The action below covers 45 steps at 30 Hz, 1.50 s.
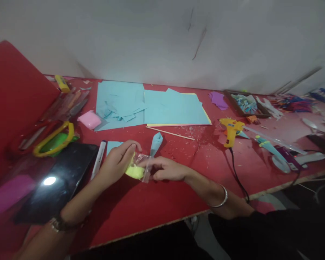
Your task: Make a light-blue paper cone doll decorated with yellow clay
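Both my hands meet over the red table. A small clear plastic bag with a lump of yellow clay in it is pinched between them. My left hand grips the bag's left side with curled fingers. From the right, my right hand holds the bag's other edge with thumb and fingers. A rolled light-blue paper cone lies just behind the bag. A white marker lies left of my left hand.
Light-blue paper sheets and cut scraps lie at the back. A yellow glue gun with its black cord is at right. A black tablet, pink clay, a yellow-green holder and a thin wooden stick lie around.
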Tool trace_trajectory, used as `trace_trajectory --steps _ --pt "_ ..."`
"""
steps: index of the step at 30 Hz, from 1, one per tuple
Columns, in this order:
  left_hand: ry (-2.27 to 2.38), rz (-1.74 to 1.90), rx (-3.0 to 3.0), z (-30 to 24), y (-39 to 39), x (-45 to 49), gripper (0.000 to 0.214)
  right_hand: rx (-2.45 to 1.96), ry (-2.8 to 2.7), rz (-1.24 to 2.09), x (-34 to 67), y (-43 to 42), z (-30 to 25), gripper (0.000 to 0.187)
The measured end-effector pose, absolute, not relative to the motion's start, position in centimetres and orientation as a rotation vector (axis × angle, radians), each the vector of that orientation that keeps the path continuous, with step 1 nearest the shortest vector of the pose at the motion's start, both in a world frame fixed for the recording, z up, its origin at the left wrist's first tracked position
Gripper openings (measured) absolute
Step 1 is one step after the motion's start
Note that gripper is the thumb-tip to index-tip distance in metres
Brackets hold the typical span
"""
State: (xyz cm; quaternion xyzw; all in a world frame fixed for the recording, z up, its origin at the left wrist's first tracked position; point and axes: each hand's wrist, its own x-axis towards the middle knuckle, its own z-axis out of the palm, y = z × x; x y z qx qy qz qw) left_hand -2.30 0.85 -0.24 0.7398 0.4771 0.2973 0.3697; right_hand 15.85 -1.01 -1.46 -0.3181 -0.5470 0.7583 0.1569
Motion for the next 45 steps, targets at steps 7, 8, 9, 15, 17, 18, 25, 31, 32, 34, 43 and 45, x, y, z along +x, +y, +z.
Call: trace_trajectory --steps 7,8,9,15,17,18,25,31,32,34,43,45 --pt "1.256 0.930 1.641 0.6 1.2 -2.7 0.022 -0.784 -1.448 1.992 15.8 -0.6 -1.3 0.021" --pt "1.264 0.936 1.626 0.6 1.2 -2.8 0.023 -0.772 -1.413 1.941 15.7 -0.6 -1.4 0.014" --pt "1.271 0.942 1.621 0.5 1.3 -2.8 0.023 -0.773 -1.385 1.886 15.5 -0.6 -1.6 0.010" --pt "1.304 0.971 1.624 -0.1 1.5 -2.7 0.020 -0.890 -1.320 1.688 15.3 -0.7 -1.9 0.016" --pt "1.319 0.965 1.623 -0.2 1.6 -2.7 0.019 -0.923 -1.299 1.693 15.3 -0.8 -1.8 0.018" --pt "1.328 0.963 1.623 -0.3 1.6 -2.7 0.019 -0.951 -1.284 1.667 15.2 -0.8 -1.8 0.019" --pt "1.322 0.904 1.657 -0.2 1.1 -2.4 0.023 -1.035 -1.073 1.476 14.9 -0.4 -2.3 0.016" --pt "1.326 0.947 1.623 -0.2 0.9 -2.4 0.022 -1.044 -0.943 1.465 15.2 -0.1 -2.3 0.019" --pt "1.337 0.954 1.605 -0.2 0.9 -2.4 0.022 -1.037 -0.940 1.472 15.2 -0.1 -2.2 0.019" --pt "1.359 0.965 1.579 -0.2 0.8 -2.3 0.021 -1.033 -0.948 1.473 15.2 0.0 -2.2 0.020" --pt "1.306 0.935 1.729 -0.6 1.0 -2.2 0.028 -1.052 -0.952 1.447 14.9 0.1 -2.3 0.035" --pt "1.337 0.940 1.707 -0.7 1.1 -2.3 0.029 -1.048 -0.952 1.400 15.1 0.2 -2.3 0.032"
